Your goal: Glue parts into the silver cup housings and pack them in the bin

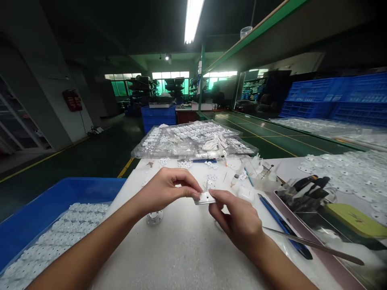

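Holding a white part [206, 198] above tabletop [181, 249], apparently mid-work.
Pinching left side with left hand [163, 187], right side with right hand [237, 215]; cannot tell whether complete. Note loose white bits [185, 164] farther back, rows of white pieces [69, 219] in blue bin [30, 207]; cannot tell finished from unfinished.

The part [204, 199] is small, white and flat, with a thin front edge and a dark spot, apparently a hole, near its middle. A narrow pale piece rises upright just behind that spot; whether it belongs to the part is unclear. The part is held up over the white surface [181, 249], lying nearly level, its left end between the left fingers [190, 191] and its right end between the right fingers [220, 196], which hide both ends.
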A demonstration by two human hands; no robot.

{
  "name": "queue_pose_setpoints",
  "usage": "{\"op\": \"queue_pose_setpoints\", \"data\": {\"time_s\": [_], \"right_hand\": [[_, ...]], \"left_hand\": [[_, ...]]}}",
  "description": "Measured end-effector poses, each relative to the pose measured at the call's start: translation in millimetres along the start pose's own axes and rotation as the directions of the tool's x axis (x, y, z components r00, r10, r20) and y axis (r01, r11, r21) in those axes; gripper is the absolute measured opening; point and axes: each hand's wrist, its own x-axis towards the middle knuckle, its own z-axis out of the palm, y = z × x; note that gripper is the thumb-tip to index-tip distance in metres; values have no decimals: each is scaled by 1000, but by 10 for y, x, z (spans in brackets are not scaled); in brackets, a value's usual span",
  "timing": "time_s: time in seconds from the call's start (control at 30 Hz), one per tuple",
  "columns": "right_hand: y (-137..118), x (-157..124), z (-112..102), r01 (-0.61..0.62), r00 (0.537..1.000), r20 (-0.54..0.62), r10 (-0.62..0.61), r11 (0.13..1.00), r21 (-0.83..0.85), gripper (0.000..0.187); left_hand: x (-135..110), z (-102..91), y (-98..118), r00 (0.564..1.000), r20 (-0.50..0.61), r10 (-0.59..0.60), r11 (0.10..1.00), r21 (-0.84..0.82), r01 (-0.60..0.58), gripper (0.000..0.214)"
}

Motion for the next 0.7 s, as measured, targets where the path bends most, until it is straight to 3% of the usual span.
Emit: {"op": "queue_pose_setpoints", "data": {"time_s": [0.13,0.3,0.43,0.6,0.7], "right_hand": [[-23,-20,23,-40,999,-6,40,999,-33,27],[-42,-36,31,-99,995,-26,98,993,-62,25],[-68,-49,40,-172,983,-69,170,985,-21,24],[-84,-56,51,-229,969,-89,230,973,26,22],[-88,-47,50,-280,953,-92,287,957,80,19]], "left_hand": [[-18,20,-2,999,-24,23,999,-23,-24,4],[-22,141,-40,991,-118,-57,988,-147,40,7],[-15,241,-89,977,-193,-93,971,-234,46,10],[-28,297,-132,973,-193,-126,948,-312,61,20],[-48,343,-152,971,-228,-77,948,-319,0,19]]}}
